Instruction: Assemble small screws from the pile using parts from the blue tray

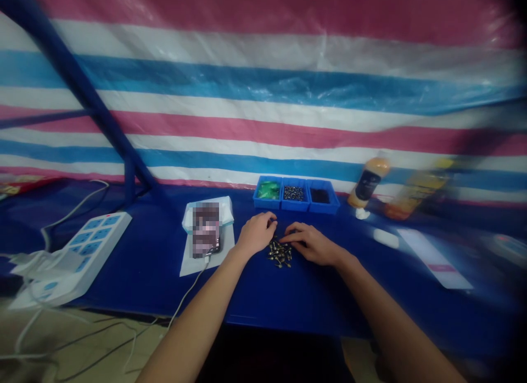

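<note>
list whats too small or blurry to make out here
All in the head view:
left hand: its own fingers hide whether the fingertips hold anything
small metal parts: too small to identify exactly
pixelated patch: hides whatever lies beneath it
yellow bottle: blur smears its shape and label
black contents of the rightmost blue tray: too dark and small to tell apart

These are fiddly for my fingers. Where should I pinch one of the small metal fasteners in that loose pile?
Pinch a piece at the near edge of the loose pile of small metal fasteners, by its narrow body, coming from above. The pieces lie jumbled, so edge ones likely come free best; the left hand and right hand flank the far side.
</note>
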A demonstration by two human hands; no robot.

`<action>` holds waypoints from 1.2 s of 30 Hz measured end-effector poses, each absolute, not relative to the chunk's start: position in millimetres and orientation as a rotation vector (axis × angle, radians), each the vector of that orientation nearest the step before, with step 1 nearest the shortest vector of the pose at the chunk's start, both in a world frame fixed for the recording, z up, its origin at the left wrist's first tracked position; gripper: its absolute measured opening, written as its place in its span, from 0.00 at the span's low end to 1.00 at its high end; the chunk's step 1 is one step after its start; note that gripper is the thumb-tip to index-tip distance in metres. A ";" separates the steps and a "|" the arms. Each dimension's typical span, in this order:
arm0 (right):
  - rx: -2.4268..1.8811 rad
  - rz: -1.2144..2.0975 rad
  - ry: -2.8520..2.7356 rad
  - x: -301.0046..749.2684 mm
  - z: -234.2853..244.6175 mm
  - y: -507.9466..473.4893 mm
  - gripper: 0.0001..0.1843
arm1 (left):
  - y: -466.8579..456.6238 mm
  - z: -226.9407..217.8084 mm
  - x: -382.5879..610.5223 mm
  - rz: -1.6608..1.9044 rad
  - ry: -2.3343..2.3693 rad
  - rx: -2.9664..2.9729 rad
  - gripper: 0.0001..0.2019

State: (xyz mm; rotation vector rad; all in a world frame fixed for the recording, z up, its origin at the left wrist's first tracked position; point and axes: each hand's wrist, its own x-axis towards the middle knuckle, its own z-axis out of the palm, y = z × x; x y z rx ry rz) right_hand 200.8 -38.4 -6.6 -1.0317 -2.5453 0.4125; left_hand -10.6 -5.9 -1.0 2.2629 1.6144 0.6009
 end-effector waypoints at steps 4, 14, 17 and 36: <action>-1.006 0.435 -2.568 203.7 -6.7 -38.3 0.18 | -5.7 -1.4 -10.8 0.596 1.616 2.260 0.12; -1.101 0.379 -2.529 205.6 -9.7 -33.7 0.14 | -5.0 -3.3 -11.7 0.617 1.600 2.272 0.12; -1.116 0.392 -2.480 205.1 -10.2 -33.3 0.11 | -4.9 -2.7 -11.6 0.606 1.605 2.265 0.12; -1.312 0.061 -2.451 197.1 -23.4 -29.4 0.14 | -4.4 -4.1 -11.3 0.613 1.596 2.278 0.12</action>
